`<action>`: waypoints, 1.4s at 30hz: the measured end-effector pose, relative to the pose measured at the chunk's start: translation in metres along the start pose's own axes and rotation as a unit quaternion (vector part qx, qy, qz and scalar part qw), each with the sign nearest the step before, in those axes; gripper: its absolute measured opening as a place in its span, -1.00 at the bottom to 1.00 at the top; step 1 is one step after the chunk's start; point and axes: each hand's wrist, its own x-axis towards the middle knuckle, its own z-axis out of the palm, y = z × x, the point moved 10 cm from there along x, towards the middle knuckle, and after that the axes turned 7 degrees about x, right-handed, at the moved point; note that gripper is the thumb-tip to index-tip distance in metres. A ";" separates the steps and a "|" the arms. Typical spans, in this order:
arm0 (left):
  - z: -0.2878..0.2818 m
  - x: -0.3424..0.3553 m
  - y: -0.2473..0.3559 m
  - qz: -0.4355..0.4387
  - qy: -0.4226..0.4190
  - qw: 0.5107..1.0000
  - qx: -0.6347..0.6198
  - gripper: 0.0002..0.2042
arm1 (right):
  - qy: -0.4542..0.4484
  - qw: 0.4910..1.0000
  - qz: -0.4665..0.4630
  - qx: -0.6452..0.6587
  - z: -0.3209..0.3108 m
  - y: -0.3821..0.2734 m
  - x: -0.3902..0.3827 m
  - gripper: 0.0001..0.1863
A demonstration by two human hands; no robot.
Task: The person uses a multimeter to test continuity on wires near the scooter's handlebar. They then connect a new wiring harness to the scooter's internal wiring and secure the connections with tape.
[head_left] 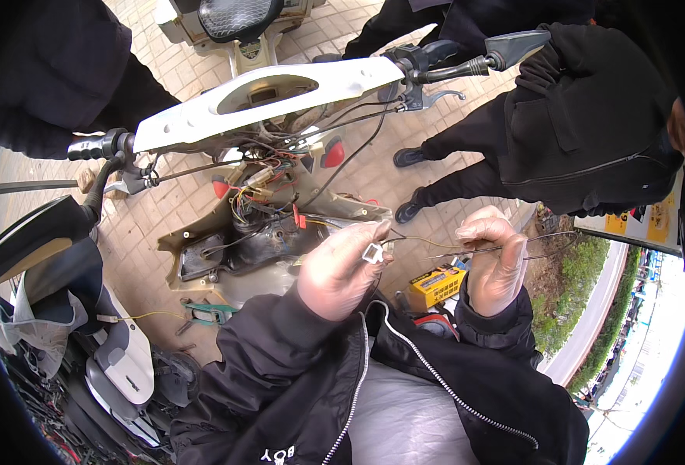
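Left hand (pixel 341 267) pinched shut on small white connector (pixel 372 253), wire (pixel 424 242) running off toward right. Right hand (pixel 495 260) closed round thin pliers/tweezers (pixel 540 246) (can't tell which), tips aimed back along wire toward connector. Both held up in air, above open scooter front.

Best done, prob.: connector kept steady, tool tips brought in square, wire kept slack, no yanking. Elbows tucked for steadiness.

Counts: 2 hands, gloved; 1 connector; 1 tool; 1 yellow box (pixel 437 284) just below hands. Farther out: 1 scooter w/ white handlebar cover (pixel 269 101), 2 grips, 2 mirrors, loose wiring bundle (pixel 261 194) (strands too many to count). 1 green tool (pixel 209 312) on paving. Bystander legs (pixel 451 167) at upper right, 2 shoes.
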 end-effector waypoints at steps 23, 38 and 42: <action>0.001 -0.004 0.008 0.060 -0.029 0.998 0.020 -0.58 | -0.166 0.968 -0.148 -0.120 0.061 -0.049 -0.022 -0.73; -0.001 -0.001 0.009 0.082 -0.047 0.995 0.022 -0.62 | -0.132 0.975 -0.144 -0.103 0.063 -0.046 -0.017 -0.77; -0.001 0.000 0.010 0.082 -0.048 0.995 0.019 -0.62 | -0.130 0.976 -0.145 -0.102 0.064 -0.046 -0.017 -0.76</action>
